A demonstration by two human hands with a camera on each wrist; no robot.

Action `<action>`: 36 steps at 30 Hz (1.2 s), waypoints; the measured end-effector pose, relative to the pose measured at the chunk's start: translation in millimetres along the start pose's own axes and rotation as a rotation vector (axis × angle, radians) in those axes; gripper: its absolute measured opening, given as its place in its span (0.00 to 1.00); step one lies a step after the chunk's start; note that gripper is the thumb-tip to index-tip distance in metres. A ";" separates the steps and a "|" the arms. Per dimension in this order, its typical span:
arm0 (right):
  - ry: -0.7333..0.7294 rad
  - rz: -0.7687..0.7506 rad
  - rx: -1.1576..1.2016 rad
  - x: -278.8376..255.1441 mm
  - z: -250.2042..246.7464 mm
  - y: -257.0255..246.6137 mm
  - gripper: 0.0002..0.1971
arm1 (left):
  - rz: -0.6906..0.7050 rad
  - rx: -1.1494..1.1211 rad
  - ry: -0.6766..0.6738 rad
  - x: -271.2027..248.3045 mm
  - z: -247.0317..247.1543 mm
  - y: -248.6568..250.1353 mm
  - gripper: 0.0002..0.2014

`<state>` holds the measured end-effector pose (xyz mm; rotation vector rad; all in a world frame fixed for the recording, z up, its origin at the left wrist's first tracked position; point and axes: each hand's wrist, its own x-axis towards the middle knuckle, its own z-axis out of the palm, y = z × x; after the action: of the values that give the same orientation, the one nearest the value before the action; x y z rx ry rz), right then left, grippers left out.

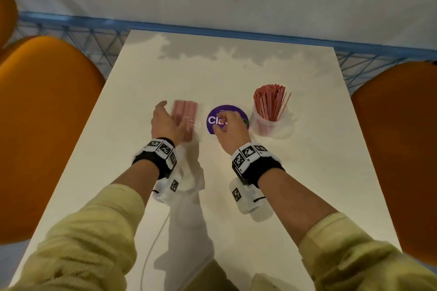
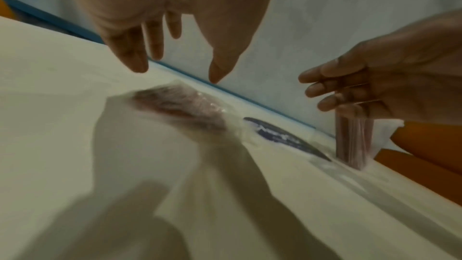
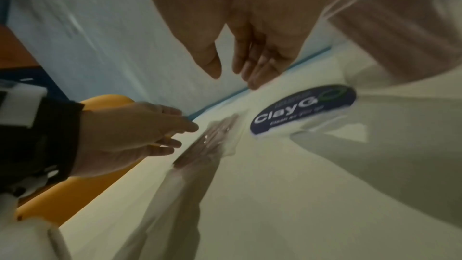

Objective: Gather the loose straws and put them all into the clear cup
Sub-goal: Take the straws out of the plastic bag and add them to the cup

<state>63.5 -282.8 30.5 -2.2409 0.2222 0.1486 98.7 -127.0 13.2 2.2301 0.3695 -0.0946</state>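
A bundle of pink straws (image 1: 186, 118) in a clear wrapper lies flat on the white table (image 1: 236, 196), left of centre. My left hand (image 1: 169, 118) hovers at its left side with fingers spread and relaxed; the left wrist view shows the left hand (image 2: 175, 74) just above the bundle (image 2: 180, 106). I cannot tell if they touch. My right hand (image 1: 227, 120) is over a purple round sticker (image 1: 214, 120), fingers straight and empty, as the right wrist view shows for the right hand (image 3: 233, 78). The clear cup (image 1: 262, 125) stands upright to its right, packed with pink straws (image 1: 270, 101).
Orange chairs flank the table on the left (image 1: 47, 125) and right (image 1: 397, 149). A blue rail with mesh (image 1: 212, 30) runs along the far edge. A white cable (image 1: 151, 243) trails from my left wrist across the near table.
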 end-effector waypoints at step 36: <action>-0.126 0.259 0.755 -47.8 -23.0 -7.7 0.17 | 0.100 -0.613 -0.632 -68.2 -3.1 27.5 0.18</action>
<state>19.2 -290.8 59.5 -1.4430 0.4207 0.2895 41.6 -156.7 48.9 1.5067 -0.0637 -0.5410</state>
